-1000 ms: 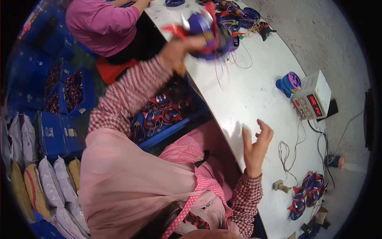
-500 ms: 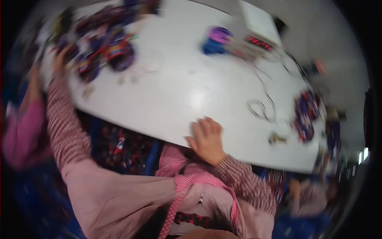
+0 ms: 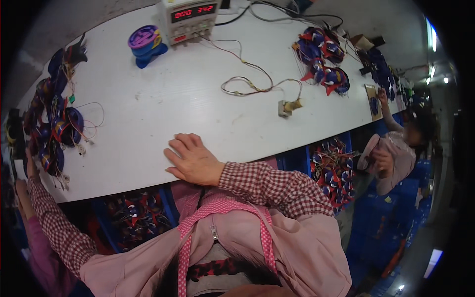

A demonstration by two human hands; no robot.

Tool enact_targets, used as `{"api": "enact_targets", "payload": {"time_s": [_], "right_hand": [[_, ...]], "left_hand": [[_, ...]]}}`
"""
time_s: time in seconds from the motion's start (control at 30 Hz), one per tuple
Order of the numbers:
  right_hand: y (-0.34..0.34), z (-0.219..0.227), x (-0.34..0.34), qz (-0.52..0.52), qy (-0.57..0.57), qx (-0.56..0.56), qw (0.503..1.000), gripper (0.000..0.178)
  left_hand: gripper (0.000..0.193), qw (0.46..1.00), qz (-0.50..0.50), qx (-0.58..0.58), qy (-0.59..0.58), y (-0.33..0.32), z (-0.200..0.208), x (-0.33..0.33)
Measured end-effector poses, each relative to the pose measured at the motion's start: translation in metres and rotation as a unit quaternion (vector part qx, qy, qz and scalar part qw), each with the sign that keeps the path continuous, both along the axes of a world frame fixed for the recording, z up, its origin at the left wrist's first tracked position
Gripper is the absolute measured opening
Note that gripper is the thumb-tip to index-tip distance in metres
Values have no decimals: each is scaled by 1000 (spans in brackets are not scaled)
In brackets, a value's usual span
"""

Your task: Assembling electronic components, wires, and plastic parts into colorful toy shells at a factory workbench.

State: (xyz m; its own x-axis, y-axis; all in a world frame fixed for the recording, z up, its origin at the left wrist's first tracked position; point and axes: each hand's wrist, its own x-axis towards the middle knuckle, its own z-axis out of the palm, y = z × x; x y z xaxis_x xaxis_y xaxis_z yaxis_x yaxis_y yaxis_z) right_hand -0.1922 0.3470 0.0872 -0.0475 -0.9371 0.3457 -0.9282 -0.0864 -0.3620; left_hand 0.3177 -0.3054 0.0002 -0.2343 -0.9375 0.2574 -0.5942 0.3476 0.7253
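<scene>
Reaching out at far left with the left hand [image 3: 31, 167], alongside a co-worker's arm [image 3: 37, 237] in a pink sleeve; too small and crowded there to tell whether spread or gripping, or whether in contact. Just beside that hand: toys [image 3: 60, 129], purple and red, heaped from the back of the surface [image 3: 123, 128] to its near edge at the left end. Judged light, stiff in the rounded shell [image 3: 75, 123], likely smooth and a little slippery; probably weakest at the trailing wires [image 3: 70, 74]. Best taken around the shell, not by wires or fin [image 3: 76, 52]. In the way: loops of wire among neighbouring toys, with a risk of snagging, and the co-worker's arm close by.

Further right, below the near edge: left crate [image 3: 169, 205], with more toys inside. On the surface towards the back: blue stand [image 3: 143, 54], with a purple top, then supply [image 3: 178, 30], display lit red. At the near edge: right hand [image 3: 194, 161], laid palm down, fingers slightly spread, nothing held. Beyond: looped lead [image 3: 271, 89], ending at a small block [image 3: 283, 108]; second pile [image 3: 339, 81], similar in colour. Below the edge: right crate [image 3: 348, 142], also with toys. At far right: second co-worker [image 3: 396, 153], well apart.
</scene>
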Motion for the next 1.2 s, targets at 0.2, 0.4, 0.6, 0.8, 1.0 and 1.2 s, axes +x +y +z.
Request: {"api": "enact_targets", "payload": {"time_s": [0.2,0.4,0.6,0.8,1.0,1.2], "right_hand": [[24,4,-14,69,-140,-156,975,44],[120,54,-150,-75,-92,-301,946,46],[239,40,-404,-494,-61,-286,819,39],[286,32,-523,-569,111,-3,815,47],[299,26,-547,-553,5,125,824,44],[320,69,-530,-519,-53,32,852,39]], "left_hand": [[40,993,19,-73,-91,97,73,-61],[39,966,-223,-123,-30,378,189,-356],[40,796,-590,-133,-25,573,223,-620],[84,710,-649,-219,-161,721,188,-844],[89,728,-570,-235,-300,779,145,-917],[78,767,-568,-248,-167,782,149,-902]]}}
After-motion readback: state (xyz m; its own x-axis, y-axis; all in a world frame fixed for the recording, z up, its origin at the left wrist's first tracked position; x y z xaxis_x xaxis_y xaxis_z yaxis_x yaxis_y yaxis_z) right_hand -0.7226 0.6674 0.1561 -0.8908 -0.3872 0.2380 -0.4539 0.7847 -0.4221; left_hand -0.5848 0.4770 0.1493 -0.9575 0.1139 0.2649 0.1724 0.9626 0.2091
